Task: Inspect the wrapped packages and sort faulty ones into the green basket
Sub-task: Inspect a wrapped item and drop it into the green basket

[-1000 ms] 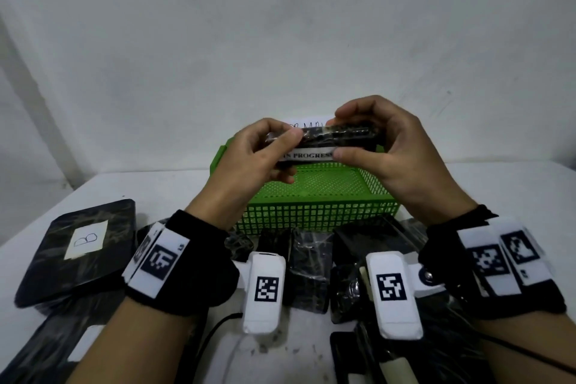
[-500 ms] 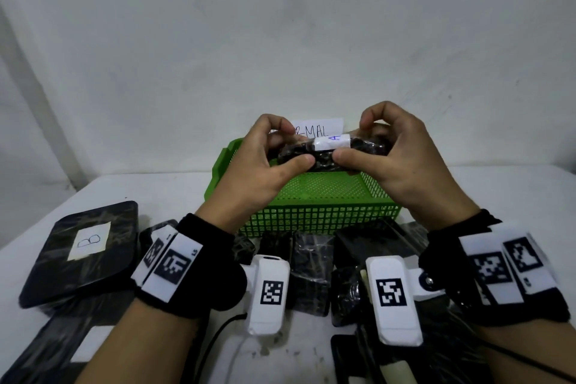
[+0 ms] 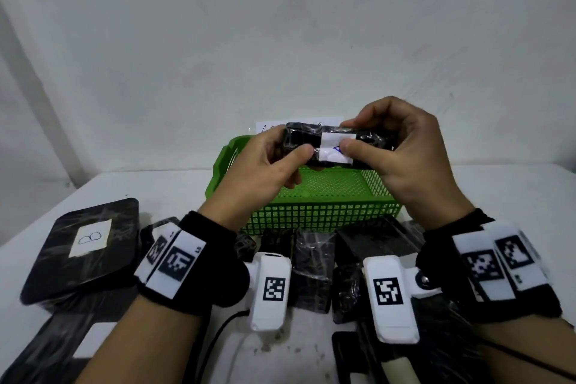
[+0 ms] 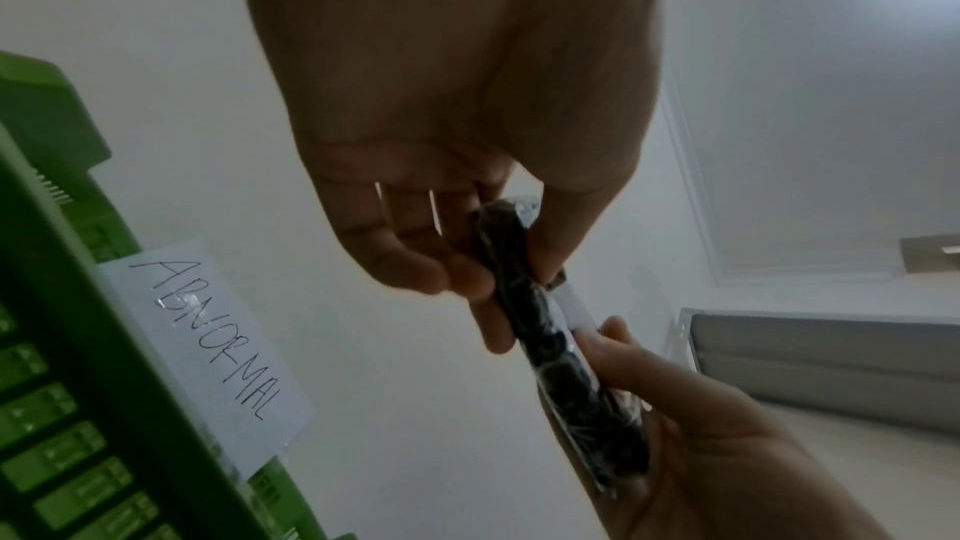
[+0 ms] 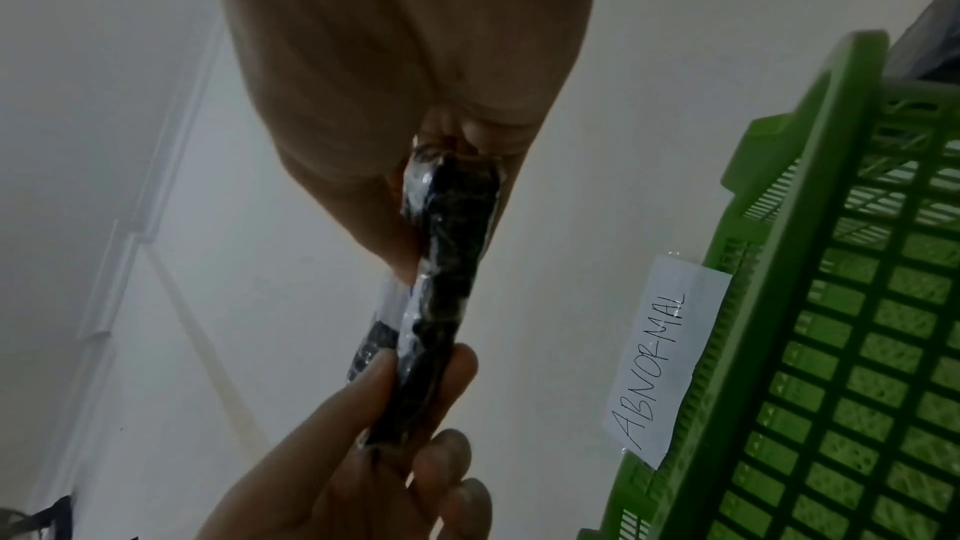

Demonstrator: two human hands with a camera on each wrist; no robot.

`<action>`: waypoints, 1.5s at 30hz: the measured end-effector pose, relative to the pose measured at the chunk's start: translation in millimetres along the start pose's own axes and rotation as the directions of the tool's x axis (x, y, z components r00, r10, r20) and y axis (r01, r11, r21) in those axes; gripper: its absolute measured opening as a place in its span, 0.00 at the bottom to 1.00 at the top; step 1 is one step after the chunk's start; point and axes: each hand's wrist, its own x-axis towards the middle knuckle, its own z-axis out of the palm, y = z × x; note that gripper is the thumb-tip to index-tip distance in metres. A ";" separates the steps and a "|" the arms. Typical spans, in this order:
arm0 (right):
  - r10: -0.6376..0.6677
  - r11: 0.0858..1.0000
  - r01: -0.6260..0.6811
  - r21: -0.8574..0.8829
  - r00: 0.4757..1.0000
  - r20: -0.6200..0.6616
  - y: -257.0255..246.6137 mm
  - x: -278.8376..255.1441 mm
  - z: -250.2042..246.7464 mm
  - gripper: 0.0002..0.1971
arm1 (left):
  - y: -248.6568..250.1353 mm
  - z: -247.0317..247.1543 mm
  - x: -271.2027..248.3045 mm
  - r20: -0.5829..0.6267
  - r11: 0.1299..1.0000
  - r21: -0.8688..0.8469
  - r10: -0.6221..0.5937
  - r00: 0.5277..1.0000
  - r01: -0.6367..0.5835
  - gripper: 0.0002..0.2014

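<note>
package turned label-up above the green basket

both hands hold a slim black package wrapped in clear film [image 3: 338, 146] in the air over the far part of the green perforated plastic basket [image 3: 321, 215]. the left hand [image 3: 268, 165] pinches its left end between thumb and curled fingers; the right hand [image 3: 402, 146] clamps the right end, with the thumb pressed on the white paper label with blue handwriting [image 3: 335, 151].

a second ago the package showed a printed strip and the label was out of sight. half a second ago the label was coming round on top. now it faces the head camera squarely, so the package has been rolled in the fingers and sits a little lower, closer to the basket.

that reads as inspection in progress, with one more face checked. no tear or gap in the film is visible, so a verdict cannot be judged yet.

the white paper sign reading abnormal [image 5: 667, 356] stands at the basket's far rim. the basket floor looks bare. more black wrapped packages [image 3: 311, 268] lie on the white table [image 3: 505, 193] near the wrists, among them a flat black wrapped package labelled b [image 3: 84, 246] at the left.
</note>
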 end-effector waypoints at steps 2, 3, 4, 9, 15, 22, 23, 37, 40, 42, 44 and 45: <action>0.000 1.000 0.000 -0.024 1.000 -0.016 1.7 -0.1 -0.1 0.16 | -1.3 2.8 0.0 -0.031 0.998 0.054 0.028 0.999 -0.026 0.10; 0.015 1.000 -0.015 -0.024 1.000 -0.015 2.4 0.4 -1.2 0.16 | -1.0 3.5 -0.2 -0.035 0.998 0.057 0.019 0.999 -0.017 0.10; 0.033 0.999 -0.033 -0.027 0.999 -0.003 3.2 1.3 -2.8 0.16 | -0.4 4.1 -0.7 -0.027 0.999 0.044 -0.002 1.000 0.004 0.09; 0.049 0.993 -0.048 -0.105 0.999 0.010 6.6 2.2 -9.3 0.09 | 8.1 2.9 -2.6 0.091 0.940 -0.306 -0.128 0.988 0.150 0.19; 0.014 0.989 -0.026 -0.147 0.996 -0.087 9.1 4.3 -9.7 0.07 | 7.0 -1.6 -5.2 0.101 0.975 -0.224 0.032 0.994 -0.009 0.22; 0.142 0.989 -0.140 -0.056 0.989 0.029 0.2 3.2 -5.2 0.10 | 7.6 16.2 -5.6 -0.068 0.977 0.024 0.211 0.975 -0.210 0.24; 0.173 0.985 -0.172 -0.015 0.982 0.076 -3.6 2.7 -4.6 0.13 | 7.3 16.5 -5.8 -0.070 0.970 0.061 0.238 0.969 -0.233 0.23; 0.106 0.994 -0.106 -0.026 0.994 0.022 7.0 0.3 -4.0 0.36 | 9.5 17.3 -11.1 0.083 0.979 -0.128 0.167 0.982 -0.156 0.23; 0.057 0.996 -0.055 -0.071 0.998 0.034 7.5 0.7 -5.9 0.38 | 11.0 11.6 -10.7 0.136 0.924 -0.381 0.023 0.990 0.031 0.16; 0.013 0.995 -0.005 -0.098 0.997 0.080 7.2 0.2 -5.1 0.41 | 13.7 11.6 -8.6 0.125 0.915 -0.389 -0.058 0.990 0.103 0.16; -0.021 0.986 0.047 -0.161 0.987 0.160 6.6 -1.3 -4.4 0.45 | 14.6 12.9 -7.7 0.144 0.926 -0.354 -0.085 0.986 0.132 0.17; -0.031 0.979 0.071 -0.190 0.978 0.206 5.3 -2.3 -4.3 0.46 | 14.4 13.1 -7.8 0.161 0.925 -0.353 -0.089 0.983 0.142 0.18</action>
